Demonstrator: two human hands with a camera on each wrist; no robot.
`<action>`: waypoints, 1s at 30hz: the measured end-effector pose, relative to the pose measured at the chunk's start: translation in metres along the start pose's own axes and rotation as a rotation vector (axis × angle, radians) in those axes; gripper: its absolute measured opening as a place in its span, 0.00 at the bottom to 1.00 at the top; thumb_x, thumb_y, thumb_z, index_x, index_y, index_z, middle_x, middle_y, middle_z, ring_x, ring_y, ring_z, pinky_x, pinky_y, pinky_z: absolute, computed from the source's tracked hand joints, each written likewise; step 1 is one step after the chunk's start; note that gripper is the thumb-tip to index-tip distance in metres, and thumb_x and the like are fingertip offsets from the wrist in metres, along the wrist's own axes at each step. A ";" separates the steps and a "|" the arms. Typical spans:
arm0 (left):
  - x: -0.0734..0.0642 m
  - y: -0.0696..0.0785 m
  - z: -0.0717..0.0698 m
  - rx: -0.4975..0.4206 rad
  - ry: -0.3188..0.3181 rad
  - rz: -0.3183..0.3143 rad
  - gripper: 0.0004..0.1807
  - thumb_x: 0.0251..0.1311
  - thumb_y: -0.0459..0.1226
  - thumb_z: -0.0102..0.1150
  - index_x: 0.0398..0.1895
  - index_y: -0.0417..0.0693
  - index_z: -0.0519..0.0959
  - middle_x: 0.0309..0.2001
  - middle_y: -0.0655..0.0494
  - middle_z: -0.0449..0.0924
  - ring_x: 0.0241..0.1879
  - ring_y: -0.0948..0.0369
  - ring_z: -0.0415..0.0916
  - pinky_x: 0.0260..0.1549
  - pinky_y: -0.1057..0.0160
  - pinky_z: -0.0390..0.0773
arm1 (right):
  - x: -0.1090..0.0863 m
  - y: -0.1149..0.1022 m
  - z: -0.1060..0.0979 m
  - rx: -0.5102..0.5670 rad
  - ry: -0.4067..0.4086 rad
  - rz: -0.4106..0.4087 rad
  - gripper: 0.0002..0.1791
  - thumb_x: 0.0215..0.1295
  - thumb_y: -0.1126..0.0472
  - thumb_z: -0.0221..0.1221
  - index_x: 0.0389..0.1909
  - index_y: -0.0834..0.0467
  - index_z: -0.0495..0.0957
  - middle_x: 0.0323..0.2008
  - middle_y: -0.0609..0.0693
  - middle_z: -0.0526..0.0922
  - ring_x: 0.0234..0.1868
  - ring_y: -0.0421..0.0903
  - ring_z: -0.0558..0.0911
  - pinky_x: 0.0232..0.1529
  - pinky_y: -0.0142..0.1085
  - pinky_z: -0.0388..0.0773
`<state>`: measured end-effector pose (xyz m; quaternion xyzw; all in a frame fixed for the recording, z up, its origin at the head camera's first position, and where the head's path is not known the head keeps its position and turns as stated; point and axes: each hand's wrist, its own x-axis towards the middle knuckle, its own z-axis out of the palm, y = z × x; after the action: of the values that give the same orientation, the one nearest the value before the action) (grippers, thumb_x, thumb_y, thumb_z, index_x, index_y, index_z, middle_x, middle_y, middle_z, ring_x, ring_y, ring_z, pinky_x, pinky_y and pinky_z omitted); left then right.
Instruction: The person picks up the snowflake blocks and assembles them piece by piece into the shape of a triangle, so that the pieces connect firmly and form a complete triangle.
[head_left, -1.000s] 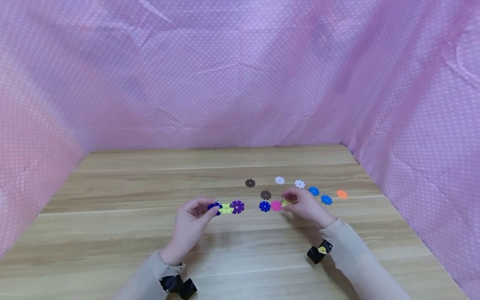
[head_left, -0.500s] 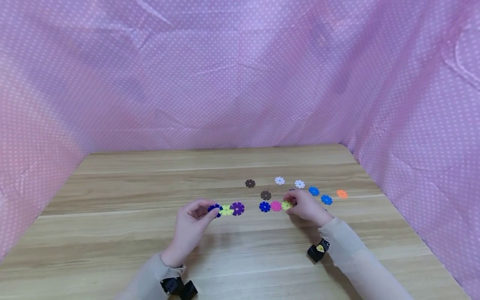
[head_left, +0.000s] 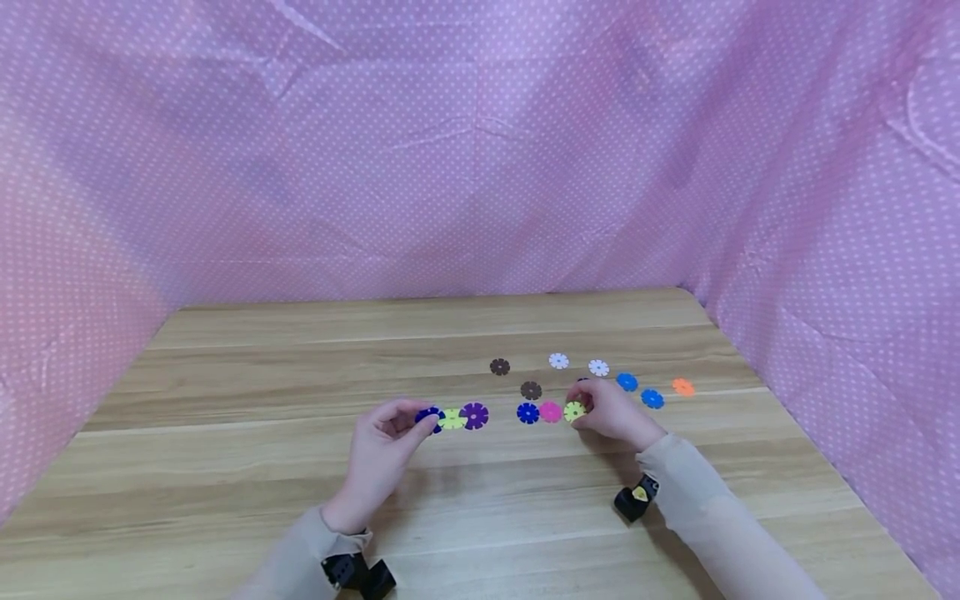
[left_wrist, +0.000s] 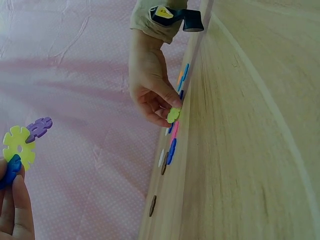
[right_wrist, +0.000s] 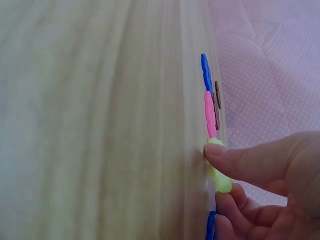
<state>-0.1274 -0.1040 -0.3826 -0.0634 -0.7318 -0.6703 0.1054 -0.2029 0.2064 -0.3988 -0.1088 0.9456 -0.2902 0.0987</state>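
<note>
My left hand [head_left: 381, 450] pinches a dark blue notched disc [left_wrist: 12, 171] between thumb and fingers. That disc is joined to a yellow-green notched disc [left_wrist: 19, 142], which is joined in turn to a purple notched disc [head_left: 474, 416]; the row of three is held up off the table. My right hand [head_left: 611, 412] pinches another yellow-green notched disc [right_wrist: 220, 172] by its edge, tilted up. Just left of it, a pink disc [head_left: 551, 412] and a dark blue disc [head_left: 528, 412] lie side by side on the table.
Behind lie two brown discs [head_left: 531, 390] and two white discs [head_left: 598, 367]. Two lighter blue discs [head_left: 652, 398] and an orange disc [head_left: 683, 387] lie right of my right hand. A pink dotted cloth [head_left: 450, 167] hangs around the wooden table [head_left: 225, 358].
My right hand has raised the yellow-green disc, now tilted and more in sight, and shifted slightly. The left hand and its joined discs have stayed nearly still.
</note>
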 end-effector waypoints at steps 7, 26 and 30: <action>0.000 0.003 0.001 -0.005 0.001 -0.002 0.07 0.53 0.23 0.62 0.36 0.34 0.81 0.34 0.41 0.83 0.29 0.67 0.79 0.31 0.69 0.81 | -0.004 0.002 -0.003 0.006 0.000 0.010 0.11 0.52 0.68 0.66 0.38 0.57 0.81 0.31 0.49 0.76 0.33 0.46 0.72 0.33 0.35 0.72; 0.001 0.004 0.008 -0.091 -0.025 0.032 0.08 0.52 0.21 0.60 0.37 0.28 0.79 0.30 0.64 0.83 0.29 0.67 0.81 0.32 0.66 0.83 | -0.033 -0.044 0.001 0.549 0.048 -0.157 0.07 0.63 0.68 0.58 0.39 0.69 0.76 0.31 0.60 0.83 0.31 0.41 0.83 0.38 0.38 0.83; 0.002 0.004 0.011 -0.102 -0.011 0.032 0.08 0.52 0.21 0.61 0.37 0.27 0.79 0.29 0.64 0.83 0.29 0.68 0.81 0.32 0.68 0.83 | -0.038 -0.061 0.006 0.619 0.040 -0.171 0.11 0.62 0.69 0.59 0.42 0.72 0.76 0.33 0.62 0.84 0.29 0.38 0.82 0.36 0.39 0.83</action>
<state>-0.1287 -0.0927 -0.3795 -0.0842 -0.6962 -0.7046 0.1088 -0.1562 0.1640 -0.3638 -0.1470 0.8016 -0.5734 0.0837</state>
